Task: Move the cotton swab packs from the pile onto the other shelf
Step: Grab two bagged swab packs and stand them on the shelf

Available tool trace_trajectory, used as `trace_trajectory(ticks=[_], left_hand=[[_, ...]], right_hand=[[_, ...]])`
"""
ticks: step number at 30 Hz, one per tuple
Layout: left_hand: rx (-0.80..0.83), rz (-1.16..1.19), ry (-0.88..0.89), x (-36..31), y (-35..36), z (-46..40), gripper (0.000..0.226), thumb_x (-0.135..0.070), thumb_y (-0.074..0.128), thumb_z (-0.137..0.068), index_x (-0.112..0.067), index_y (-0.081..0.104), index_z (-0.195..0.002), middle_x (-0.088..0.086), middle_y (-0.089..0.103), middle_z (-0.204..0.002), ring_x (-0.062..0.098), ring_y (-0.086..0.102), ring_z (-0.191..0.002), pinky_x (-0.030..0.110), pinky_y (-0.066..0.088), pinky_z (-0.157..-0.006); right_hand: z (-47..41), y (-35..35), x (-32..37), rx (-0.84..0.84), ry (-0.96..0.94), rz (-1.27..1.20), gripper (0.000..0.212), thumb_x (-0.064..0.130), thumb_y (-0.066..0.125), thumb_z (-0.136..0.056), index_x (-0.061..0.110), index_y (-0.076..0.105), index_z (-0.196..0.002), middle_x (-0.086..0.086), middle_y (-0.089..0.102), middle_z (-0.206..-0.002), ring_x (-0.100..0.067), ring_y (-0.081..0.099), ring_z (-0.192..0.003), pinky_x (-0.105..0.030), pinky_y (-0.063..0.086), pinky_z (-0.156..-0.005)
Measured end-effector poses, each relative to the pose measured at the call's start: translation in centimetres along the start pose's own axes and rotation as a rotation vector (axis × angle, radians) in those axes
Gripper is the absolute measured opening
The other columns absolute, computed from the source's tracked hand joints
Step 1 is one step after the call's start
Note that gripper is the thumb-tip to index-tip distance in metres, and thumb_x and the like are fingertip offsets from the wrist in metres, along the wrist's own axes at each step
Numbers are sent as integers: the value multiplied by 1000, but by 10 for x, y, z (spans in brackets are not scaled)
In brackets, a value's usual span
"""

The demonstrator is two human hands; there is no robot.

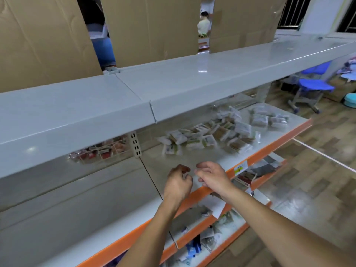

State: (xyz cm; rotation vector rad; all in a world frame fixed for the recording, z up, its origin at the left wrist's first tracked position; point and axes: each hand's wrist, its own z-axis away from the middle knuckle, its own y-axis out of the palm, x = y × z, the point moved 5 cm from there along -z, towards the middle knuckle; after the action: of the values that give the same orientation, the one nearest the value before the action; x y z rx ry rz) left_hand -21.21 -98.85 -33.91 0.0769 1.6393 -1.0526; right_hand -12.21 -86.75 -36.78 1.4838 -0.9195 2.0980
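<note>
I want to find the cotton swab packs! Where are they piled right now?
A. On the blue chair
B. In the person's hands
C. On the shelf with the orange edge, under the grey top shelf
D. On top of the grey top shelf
C: the pile of cotton swab packs lies on the orange-edged shelf, beneath the grey top shelf; the left hand and right hand hold nothing.

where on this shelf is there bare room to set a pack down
Bare shelf lies under both hands, left hand and right hand, between the orange front edge and the cotton swab pile. The left bay is bare apart from red packs at the back.
</note>
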Motion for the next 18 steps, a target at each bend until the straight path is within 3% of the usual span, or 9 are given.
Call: trace_trajectory(ticks=[7,11,13,16,18], left_hand=[[-18,-3,-24,-8,40,-59,24,-21,55,-94,-16,64,-115,4,65,-118,20,63,-108,34,49,-95],[-60,80,-50,-19,56,-107,23,-27,56,-96,-11,65,-110,5,68,-113,21,63,-106,32,49,-90],[-125,144,-90,-23,59,-126,20,-25,58,-95,-9,66,-105,7,70,-109,24,64,-104,27,46,-83],[-220,232,-192,-19,64,-151,30,-27,62,-92,-4,66,-110,10,69,-110,28,65,-103,27,45,-80],[-268,337,-263,-13,67,-161,30,-26,66,-88,-1,67,-105,15,71,-106,32,67,-99,32,51,-78]], right_hand=[[-48,-44,-20,-32,20,43,37,50,67,-63,33,67,-96,6,73,-84,-14,71,-76,-40,57,-76],[-83,-75,-10,-55,-32,112,19,35,71,-79,31,66,-97,1,69,-87,-25,69,-86,-41,55,-78],[-99,-91,-3,-82,-55,143,19,25,71,-86,24,68,-104,-3,69,-93,-25,67,-91,-32,53,-78],[-122,-108,10,-147,-118,205,18,18,70,-89,17,70,-106,2,68,-91,-17,65,-89,-4,42,-62],[-138,-113,11,-149,-130,244,18,21,69,-90,19,70,-107,6,66,-92,-10,61,-86,2,37,-59]])
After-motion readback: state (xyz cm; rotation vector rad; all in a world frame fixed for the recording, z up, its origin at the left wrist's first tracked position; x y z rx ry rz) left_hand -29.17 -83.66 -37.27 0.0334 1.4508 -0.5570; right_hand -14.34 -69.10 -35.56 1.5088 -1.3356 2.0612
